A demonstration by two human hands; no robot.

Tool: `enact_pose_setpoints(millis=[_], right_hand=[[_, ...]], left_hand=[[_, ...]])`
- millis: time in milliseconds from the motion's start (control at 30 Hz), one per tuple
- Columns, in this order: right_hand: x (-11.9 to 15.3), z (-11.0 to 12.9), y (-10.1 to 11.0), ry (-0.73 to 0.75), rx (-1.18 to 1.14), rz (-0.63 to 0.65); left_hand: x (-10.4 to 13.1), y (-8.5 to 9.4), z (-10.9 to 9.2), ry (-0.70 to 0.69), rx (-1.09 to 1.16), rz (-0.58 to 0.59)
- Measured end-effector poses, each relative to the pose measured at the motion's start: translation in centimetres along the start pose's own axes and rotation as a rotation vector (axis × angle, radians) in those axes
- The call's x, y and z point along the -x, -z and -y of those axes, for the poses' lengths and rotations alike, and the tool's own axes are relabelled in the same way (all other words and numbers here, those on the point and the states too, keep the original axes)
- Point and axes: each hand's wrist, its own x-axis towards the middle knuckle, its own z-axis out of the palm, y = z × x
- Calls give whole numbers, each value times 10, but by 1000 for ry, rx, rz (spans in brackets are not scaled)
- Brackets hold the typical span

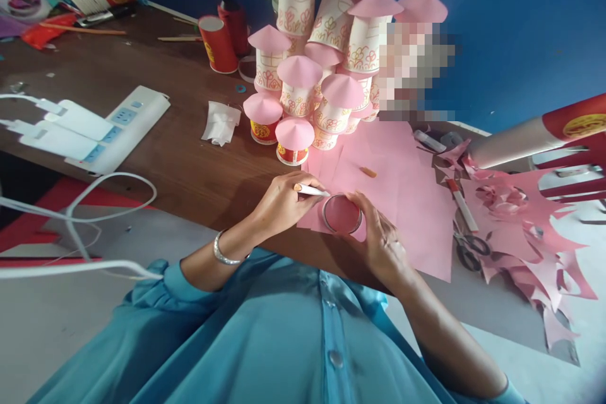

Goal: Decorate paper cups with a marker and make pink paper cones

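My left hand (283,201), with a silver bracelet at the wrist, pinches a slim white pen (310,190). The pen's tip points right, at the rim of a round ring (324,218) with a dark edge and pink showing inside. Around the ring's right side curl the fingers of my right hand (384,241). Whether the ring is a tape roll or a cup rim, I cannot tell. Both hands are over the near edge of the pink paper sheets (402,202). A small orange-brown piece (368,172) lies on the paper.
Stacked paper-cup towers (297,9) with pink cone roofs stand at the back. A red cup (218,44) is left of them. A power strip (137,117) with white cables lies left. Scissors (468,249) and pink paper scraps (516,227) lie right. A crumpled tissue (221,122) sits mid-table.
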Motion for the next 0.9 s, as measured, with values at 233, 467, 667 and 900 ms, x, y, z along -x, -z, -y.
enact_pose_setpoints(millis=[233, 467, 667, 900], right_hand=[[1, 0, 0, -10, -18, -5], [2, 0, -1, -34, -39, 20], [1, 3, 1, -35, -38, 20], [-3, 6, 4, -42, -33, 25]], left_hand=[[-4, -5, 1, -13, -3, 16], [-5, -3, 1, -24, 16, 31], [-3, 0, 1, -30, 38, 0], [-4, 4, 1, 28, 67, 70]])
